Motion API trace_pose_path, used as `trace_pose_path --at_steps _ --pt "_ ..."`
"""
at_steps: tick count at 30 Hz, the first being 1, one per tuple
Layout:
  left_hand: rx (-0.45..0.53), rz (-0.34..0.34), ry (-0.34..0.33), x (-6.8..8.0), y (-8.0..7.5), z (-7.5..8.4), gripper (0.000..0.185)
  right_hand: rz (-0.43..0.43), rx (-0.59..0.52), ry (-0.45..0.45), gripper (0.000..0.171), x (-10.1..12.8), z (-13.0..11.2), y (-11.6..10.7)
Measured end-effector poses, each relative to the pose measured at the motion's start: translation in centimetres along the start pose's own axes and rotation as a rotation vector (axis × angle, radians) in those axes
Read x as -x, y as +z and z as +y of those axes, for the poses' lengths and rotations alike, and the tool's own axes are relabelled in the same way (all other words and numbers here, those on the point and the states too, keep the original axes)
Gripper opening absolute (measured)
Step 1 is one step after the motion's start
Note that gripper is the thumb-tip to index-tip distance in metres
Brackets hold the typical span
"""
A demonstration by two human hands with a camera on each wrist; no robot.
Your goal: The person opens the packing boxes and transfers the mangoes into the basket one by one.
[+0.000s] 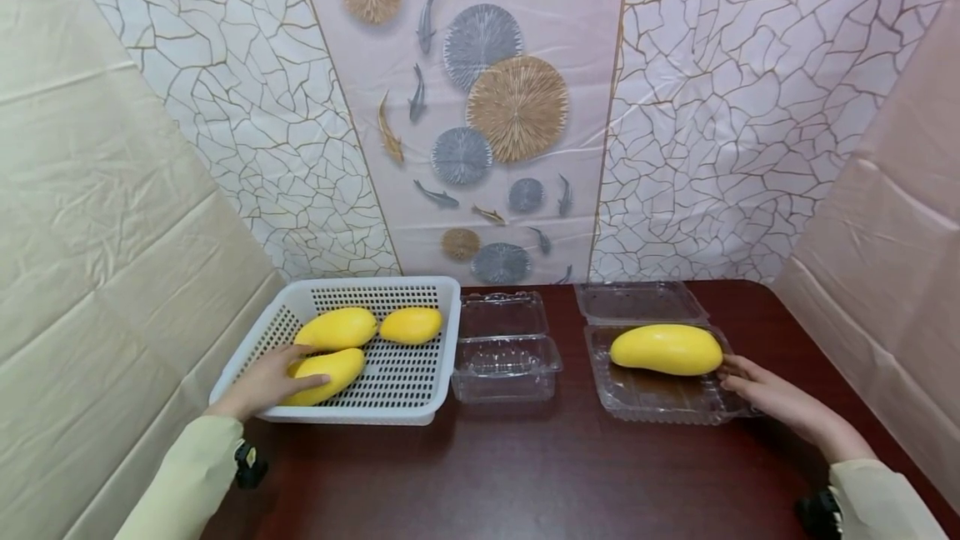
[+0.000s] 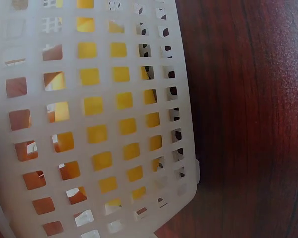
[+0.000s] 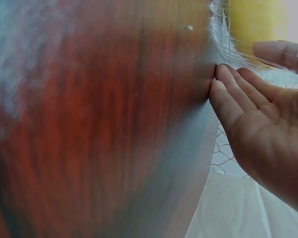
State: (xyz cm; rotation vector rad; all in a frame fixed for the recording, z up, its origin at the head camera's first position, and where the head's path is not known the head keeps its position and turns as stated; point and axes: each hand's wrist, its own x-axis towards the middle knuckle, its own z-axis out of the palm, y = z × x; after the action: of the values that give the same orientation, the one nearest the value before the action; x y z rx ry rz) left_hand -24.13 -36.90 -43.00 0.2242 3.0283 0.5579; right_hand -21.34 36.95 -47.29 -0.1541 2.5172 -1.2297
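My left hand [image 1: 266, 379] reaches into a white plastic basket [image 1: 447, 340] at the left. Its thumb and fingers grip the nearest yellow mango [image 1: 341, 369], which lies on the basket's floor. Two more yellow mangoes lie behind, a longer one [image 1: 345, 328] and a shorter one [image 1: 411, 325]. Through the holes of the basket wall [image 2: 189, 168], the left wrist view shows yellow skin. At the right, a large mango [image 1: 666, 349] sits in an opened clear clamshell container [image 1: 622, 402]. My right hand [image 1: 776, 398] touches this container's right edge with extended fingers [image 3: 228, 104].
Between the basket and the mango's container stands another opened clear clamshell box [image 1: 504, 388], smaller and close beside the basket. Everything rests on a dark red-brown table [image 1: 525, 473]. A patterned cloth [image 1: 517, 107] hangs behind the table, with beige cloth at both sides.
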Motion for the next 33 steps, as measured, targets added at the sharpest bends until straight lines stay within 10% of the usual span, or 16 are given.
trace_pose_path --at_steps 24,33 --pt "0.006 -0.017 -0.007 0.0 -0.4 0.4 0.074 0.008 0.007 -0.017 0.067 0.1 0.0 0.0" --pt "-0.004 0.015 0.104 -0.4 -0.6 2.5 0.053 0.008 0.002 -0.004 0.070 0.1 0.0 0.0"
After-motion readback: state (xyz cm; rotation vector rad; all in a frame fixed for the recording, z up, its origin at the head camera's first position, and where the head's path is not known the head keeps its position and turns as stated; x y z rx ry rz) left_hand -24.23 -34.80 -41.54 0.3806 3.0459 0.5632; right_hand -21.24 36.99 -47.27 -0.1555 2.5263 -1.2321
